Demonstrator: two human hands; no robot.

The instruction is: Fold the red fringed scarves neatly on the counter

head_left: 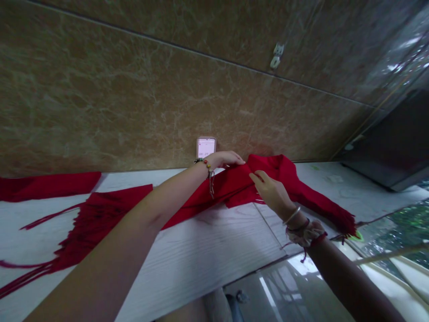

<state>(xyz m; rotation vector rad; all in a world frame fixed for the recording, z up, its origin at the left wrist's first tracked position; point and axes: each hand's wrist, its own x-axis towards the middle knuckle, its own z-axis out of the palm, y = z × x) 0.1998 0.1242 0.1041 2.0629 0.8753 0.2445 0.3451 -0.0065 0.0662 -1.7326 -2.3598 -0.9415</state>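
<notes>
A long red fringed cloth (268,165) lies across the white surface, bunched and folded over itself at the right, with fringe at its far right end. My left hand (228,158) is closed on the upper edge of the cloth, its fingers pressed together. Just right of it, my right hand (270,188) pinches the same cloth with thumb and fingertips. A wider fringed red piece (97,219) spreads at the left beneath my left forearm; whether it joins the held part is hidden by the arm.
A phone (207,146) with a lit screen leans on the marbled wall behind my left hand. Another folded red cloth (50,185) lies at the far left. A dark box-like object (392,138) stands at the right. The white surface's front edge drops to a glossy floor.
</notes>
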